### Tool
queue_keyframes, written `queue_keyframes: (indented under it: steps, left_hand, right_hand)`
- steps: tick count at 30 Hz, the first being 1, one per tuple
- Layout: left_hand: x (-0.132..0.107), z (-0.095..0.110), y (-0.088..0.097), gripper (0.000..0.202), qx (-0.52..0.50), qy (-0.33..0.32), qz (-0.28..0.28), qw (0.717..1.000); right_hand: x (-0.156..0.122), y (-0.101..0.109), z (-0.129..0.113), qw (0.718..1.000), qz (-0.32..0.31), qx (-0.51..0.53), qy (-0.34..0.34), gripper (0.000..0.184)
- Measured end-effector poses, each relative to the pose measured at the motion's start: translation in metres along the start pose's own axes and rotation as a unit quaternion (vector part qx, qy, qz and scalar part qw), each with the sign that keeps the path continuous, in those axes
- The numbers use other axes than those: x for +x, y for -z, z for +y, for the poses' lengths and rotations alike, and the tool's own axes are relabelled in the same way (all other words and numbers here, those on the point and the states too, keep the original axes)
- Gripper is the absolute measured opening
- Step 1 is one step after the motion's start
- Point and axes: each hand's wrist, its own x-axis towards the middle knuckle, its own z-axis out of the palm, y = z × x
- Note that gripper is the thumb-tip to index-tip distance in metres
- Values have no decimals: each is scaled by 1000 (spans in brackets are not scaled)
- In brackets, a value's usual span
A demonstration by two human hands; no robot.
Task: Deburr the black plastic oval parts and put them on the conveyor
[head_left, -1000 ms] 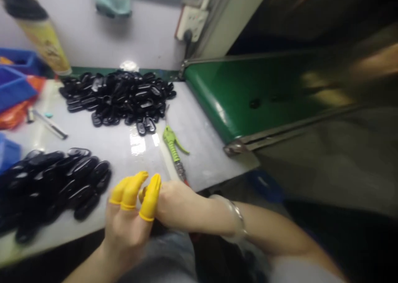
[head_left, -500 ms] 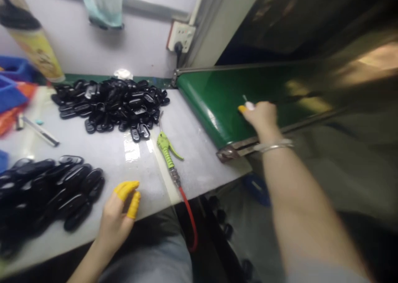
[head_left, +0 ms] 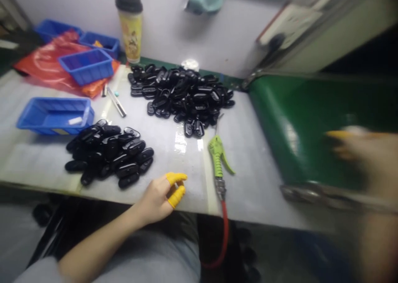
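Observation:
My left hand (head_left: 161, 196) rests at the front edge of the white worktop, yellow finger cots on its thumb and fingers. The thumb and forefinger are apart with nothing between them. Over the green conveyor belt (head_left: 326, 104) on the right, my right hand (head_left: 370, 154) is smeared by motion. A small white thing (head_left: 357, 130) shows at its yellow-covered fingers, too blurred to name. Left of my left hand lies a pile of glossy black oval casings (head_left: 112, 152). A larger pile of black casings (head_left: 183, 92) sits at the back. Between my hands lies a lime-green air blow gun (head_left: 217, 158).
A red hose (head_left: 225, 233) runs from the blow gun over the table edge. Blue bins (head_left: 56, 115) and a red plastic bag (head_left: 49, 63) are at the left. A cutter knife (head_left: 116, 102), a yellow cup (head_left: 132, 36) and a wall socket (head_left: 289, 25) also show.
The view has turned left, so the worktop appears farther right and the blue bins show fully. My right hand is still over the belt, now more blurred. My left hand keeps its pose.

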Motion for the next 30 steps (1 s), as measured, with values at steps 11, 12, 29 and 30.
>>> queue_keyframes:
  steps: [11,12,29,30]
  left_hand:
    - [-5,-8,-5,86,-44,-66,-82,993]
    - [-4,-7,-3,85,-54,-57,-87,993]
    - [4,8,6,50,-254,182,8,950]
    - [3,6,5,47,-237,179,12,955]
  right_hand:
    - [-162,-104,-210,937,-254,171,167,33]
    - [-170,-111,-215,926,-287,172,175,34]
    - [-176,-68,-212,884,-140,-73,440,29]
    - [-177,-69,-213,881,-136,-78,446,31]
